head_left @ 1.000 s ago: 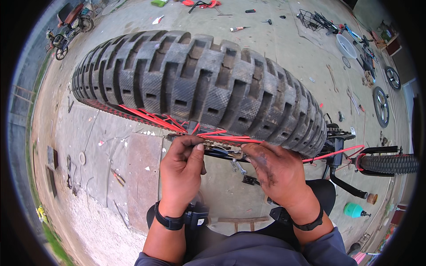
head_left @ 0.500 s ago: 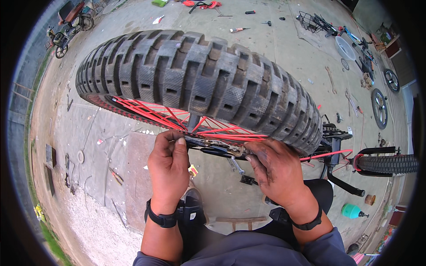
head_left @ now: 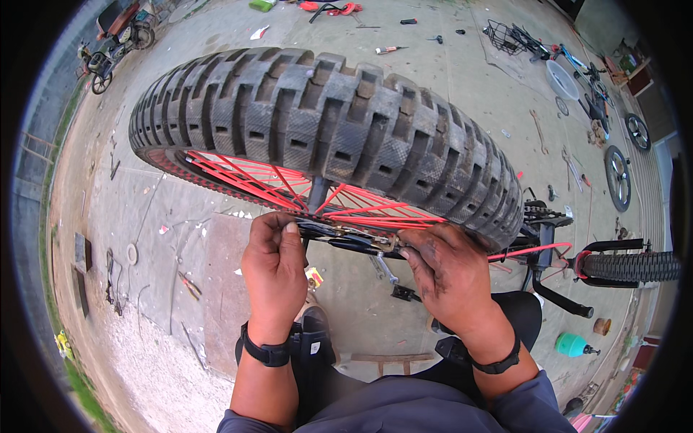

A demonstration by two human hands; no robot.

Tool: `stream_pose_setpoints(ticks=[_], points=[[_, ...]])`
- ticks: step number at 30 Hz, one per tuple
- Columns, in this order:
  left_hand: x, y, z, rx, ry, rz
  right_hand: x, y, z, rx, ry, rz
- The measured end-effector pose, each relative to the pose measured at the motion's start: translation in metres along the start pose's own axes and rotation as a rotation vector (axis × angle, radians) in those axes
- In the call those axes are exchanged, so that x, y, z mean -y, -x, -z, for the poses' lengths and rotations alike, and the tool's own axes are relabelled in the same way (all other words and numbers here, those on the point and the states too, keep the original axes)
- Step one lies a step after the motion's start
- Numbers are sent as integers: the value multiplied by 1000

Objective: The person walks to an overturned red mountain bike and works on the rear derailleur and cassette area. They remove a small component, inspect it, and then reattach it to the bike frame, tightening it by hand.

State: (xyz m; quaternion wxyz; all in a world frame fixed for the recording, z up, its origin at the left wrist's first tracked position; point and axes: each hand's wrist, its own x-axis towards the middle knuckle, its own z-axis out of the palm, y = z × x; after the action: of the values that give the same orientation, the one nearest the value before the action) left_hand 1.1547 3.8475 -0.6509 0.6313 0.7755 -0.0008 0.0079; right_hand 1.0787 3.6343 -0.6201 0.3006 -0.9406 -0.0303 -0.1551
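A bicycle's wheel with a fat, knobby black tyre [head_left: 325, 115] and red spokes [head_left: 253, 180] stands right in front of me. On its near side, a dark bar-like part with a metal fitting [head_left: 382, 242] runs between my hands. My left hand [head_left: 276, 252] pinches thumb against forefinger at the left end of that part; what lies in the pinch is hidden. At the other end, blackened fingers of my right hand [head_left: 449, 274] close around the metal fitting beside the tyre. The chainring [head_left: 545, 215] shows past the tyre's right end.
The bicycle's other wheel [head_left: 628, 267] lies to the right. Pliers [head_left: 189, 286] and a metal block [head_left: 83, 252] are on the ground at left. A green bottle [head_left: 574, 345] stands at lower right. Loose wheels [head_left: 617, 177], a white basin [head_left: 561, 79] and scattered tools are farther off.
The wheel has turned slightly, its tread blocks and spokes sitting a little differently. Both hands stay in nearly the same place, with their grips unchanged.
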Motion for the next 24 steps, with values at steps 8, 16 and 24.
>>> stream_pose_setpoints(ticks=[8, 16, 24], points=[[1, 0, 1, 5, 15, -2, -2, 3, -1, -25, -3, 7], [1, 1, 0, 2, 36, 3, -9, 14, -7, -126, 16, 12], [3, 1, 2, -21, 19, -3, -7, 11, -8, -133, 33, 51]])
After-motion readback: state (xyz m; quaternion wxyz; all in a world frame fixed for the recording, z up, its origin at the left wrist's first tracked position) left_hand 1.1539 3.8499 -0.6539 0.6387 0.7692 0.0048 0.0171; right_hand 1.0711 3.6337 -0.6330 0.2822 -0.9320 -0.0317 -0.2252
